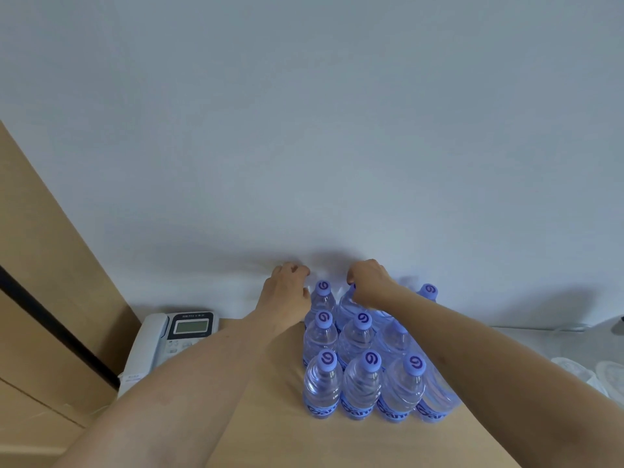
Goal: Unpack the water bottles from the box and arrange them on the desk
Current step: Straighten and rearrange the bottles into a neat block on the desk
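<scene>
Bottles (358, 373) stand upright, caps up; right hand's (369, 282) grip pinches one cap, left hand (287, 292) curled, contents unclear.

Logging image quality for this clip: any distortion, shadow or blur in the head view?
Head view: wide-angle bending, the desk edge and forearms splay outward; soft shadows on the wall behind the left hand and right hand; the water bottles are fairly sharp, the far-right edge blurred.
</scene>
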